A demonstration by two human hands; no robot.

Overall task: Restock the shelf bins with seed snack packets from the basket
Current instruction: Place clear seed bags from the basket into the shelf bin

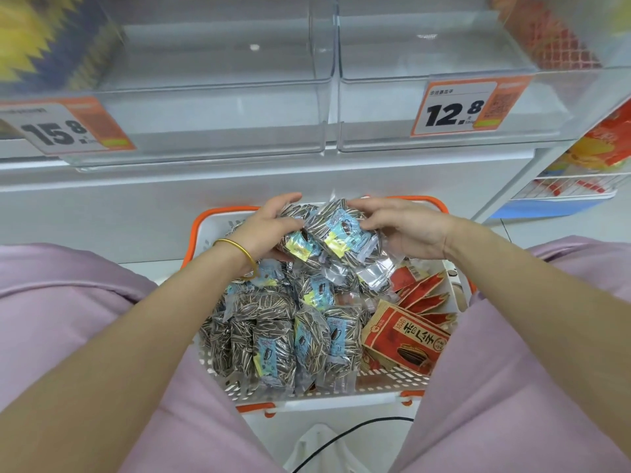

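A white basket with an orange rim [205, 230] sits on the floor between my knees. It is packed with clear sunflower seed packets [273, 343] bearing blue labels. Several red seed packets [406, 343] lie at its right side. Above the far end of the basket, both hands hold a bunch of the clear seed packets [336, 230]. My left hand [269, 227] grips the bunch from the left. My right hand [406, 227] holds it from the right with fingers curled over the top. Two clear shelf bins stand above: the left bin [211, 97] and the right bin [426, 46].
Price tags reading 15.8 [65, 129] and 12.8 [461, 107] hang on the bin fronts. A white shelf base [136, 206] runs below the bins. Red and yellow snack bags [601, 145] fill a wire rack at right. A black cable [341, 438] lies on the floor near me.
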